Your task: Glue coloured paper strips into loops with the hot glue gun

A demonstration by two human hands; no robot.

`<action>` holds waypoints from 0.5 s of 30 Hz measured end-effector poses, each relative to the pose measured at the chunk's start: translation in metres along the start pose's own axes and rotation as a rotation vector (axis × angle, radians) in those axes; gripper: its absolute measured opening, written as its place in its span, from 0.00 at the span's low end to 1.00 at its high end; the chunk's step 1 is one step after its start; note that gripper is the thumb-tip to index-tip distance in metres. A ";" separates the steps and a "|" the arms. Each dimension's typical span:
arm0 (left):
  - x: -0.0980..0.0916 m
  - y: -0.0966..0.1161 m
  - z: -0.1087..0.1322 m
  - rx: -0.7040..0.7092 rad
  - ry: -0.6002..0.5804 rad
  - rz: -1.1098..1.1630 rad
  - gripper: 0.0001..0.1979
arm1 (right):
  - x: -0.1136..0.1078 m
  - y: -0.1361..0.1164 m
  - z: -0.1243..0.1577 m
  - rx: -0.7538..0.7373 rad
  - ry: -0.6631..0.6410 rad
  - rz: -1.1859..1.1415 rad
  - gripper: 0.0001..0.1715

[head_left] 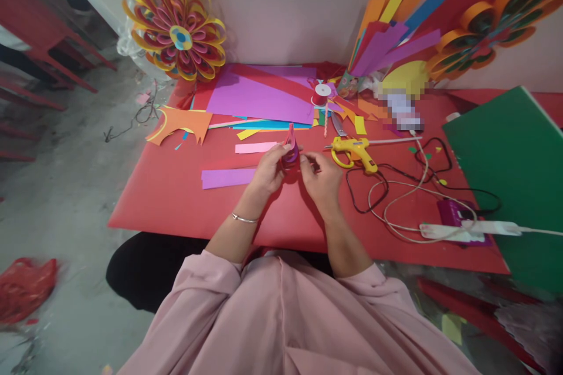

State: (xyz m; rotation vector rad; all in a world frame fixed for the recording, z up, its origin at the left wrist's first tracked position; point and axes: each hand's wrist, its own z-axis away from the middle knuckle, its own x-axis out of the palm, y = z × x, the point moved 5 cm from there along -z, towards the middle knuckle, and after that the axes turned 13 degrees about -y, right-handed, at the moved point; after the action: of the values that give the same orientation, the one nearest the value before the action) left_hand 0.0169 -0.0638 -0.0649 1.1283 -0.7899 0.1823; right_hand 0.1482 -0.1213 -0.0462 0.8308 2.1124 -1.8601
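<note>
Over the middle of the red table, my left hand [271,171] pinches a paper loop [291,152] of nested pink, red and purple strips, its pointed end up. My right hand [322,180] is closed, with thumb and fingertips at the loop's right side. Left of my hands lie purple paper strips [226,179] and a pink paper strip [255,147]. A yellow hot glue gun [355,152] rests just right of my right hand. Behind the loop are a spool of red ribbon [321,94] and scissors [338,124], partly covered by paper scraps.
A quilled paper flower [173,29] leans at the back left, another paper flower [492,29] at the right. Paper strips [396,17] stand in a cup. Cables and a power strip [470,229] lie at the right, beside a green board [519,187]. Purple sheets [264,96] lie behind.
</note>
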 end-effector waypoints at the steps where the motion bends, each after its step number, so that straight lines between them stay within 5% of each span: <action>1: -0.001 0.000 0.000 -0.008 -0.001 0.016 0.13 | -0.001 -0.001 0.000 -0.018 0.001 -0.007 0.17; 15: -0.008 -0.002 -0.003 -0.014 -0.031 0.029 0.13 | -0.002 -0.023 0.007 -0.362 0.086 0.170 0.09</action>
State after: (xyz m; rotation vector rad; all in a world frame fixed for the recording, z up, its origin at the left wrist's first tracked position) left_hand 0.0131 -0.0602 -0.0718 1.1088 -0.8340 0.1833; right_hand 0.1358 -0.1298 -0.0268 0.9763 2.2538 -1.3264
